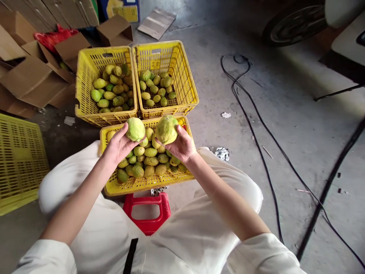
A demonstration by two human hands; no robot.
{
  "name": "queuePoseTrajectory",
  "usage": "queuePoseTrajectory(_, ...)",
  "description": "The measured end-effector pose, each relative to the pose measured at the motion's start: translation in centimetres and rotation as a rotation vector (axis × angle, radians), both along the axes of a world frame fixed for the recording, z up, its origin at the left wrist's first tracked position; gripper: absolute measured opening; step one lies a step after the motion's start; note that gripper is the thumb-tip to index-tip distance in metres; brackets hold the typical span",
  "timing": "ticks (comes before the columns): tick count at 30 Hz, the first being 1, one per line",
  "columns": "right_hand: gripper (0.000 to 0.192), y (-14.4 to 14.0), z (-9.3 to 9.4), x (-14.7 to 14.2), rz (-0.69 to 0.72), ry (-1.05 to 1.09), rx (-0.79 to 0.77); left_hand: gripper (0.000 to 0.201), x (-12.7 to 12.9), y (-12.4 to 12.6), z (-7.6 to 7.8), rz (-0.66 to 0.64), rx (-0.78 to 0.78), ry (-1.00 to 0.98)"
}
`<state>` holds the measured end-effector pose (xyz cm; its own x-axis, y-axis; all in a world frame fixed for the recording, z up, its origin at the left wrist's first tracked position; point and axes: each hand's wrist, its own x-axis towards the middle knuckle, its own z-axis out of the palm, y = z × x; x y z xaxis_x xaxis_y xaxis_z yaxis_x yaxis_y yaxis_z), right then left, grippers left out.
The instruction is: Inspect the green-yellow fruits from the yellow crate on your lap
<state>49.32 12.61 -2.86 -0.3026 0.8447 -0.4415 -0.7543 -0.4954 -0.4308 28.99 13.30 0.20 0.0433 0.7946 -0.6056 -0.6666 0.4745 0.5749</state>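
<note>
My left hand is closed round a pale green, rounded citrus-like fruit. A slightly larger yellow-green fruit of the same sort sits in my right hand, with the thumb on its side. Both are held up side by side, apart from each other, over the near yellow crate. Inside that crate lie many green and yellowish fruits, partly covered by my hands. Behind it stand a left yellow crate and a right yellow crate, each with fruits at the bottom.
A red plastic stool shows between my legs. Open cardboard boxes crowd the far left, above another yellow crate. Black cables trail over the concrete floor at right. A vehicle wheel stands at the upper right.
</note>
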Motion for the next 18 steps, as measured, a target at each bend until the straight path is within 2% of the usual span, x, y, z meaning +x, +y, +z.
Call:
queuePoseTrajectory(3, 0.033, -0.2, -1.0, -0.1, 0.008, 0.022, -0.002, 0.015, 0.1, -0.1, -0.7, 0.01, -0.04, 0.052)
queuePoseTrajectory(7, 0.033, -1.0, -3.4, -1.0, 0.071, -0.021, -0.138, 0.007, 0.6, -0.4, -1.6, -0.011, -0.315, 0.114)
queuePoseTrajectory(9, 0.03, -1.9, -4.9, -1.6, 0.019, -0.063, -0.256, 0.006, 0.7, -0.5, -2.0, -0.007, -0.409, 0.077)
queuePoseTrajectory(12, 0.026, -3.7, -7.1, -2.6, -0.038, -0.167, -0.464, 0.007, 0.6, -0.6, -2.4, 0.066, -0.42, 0.033)
queuePoseTrajectory(18, 0.029, -8.3, -9.4, -3.7, 0.148, -0.29, -0.608, 0.015, -0.7, -0.1, -2.7, 0.224, -0.398, 0.014)
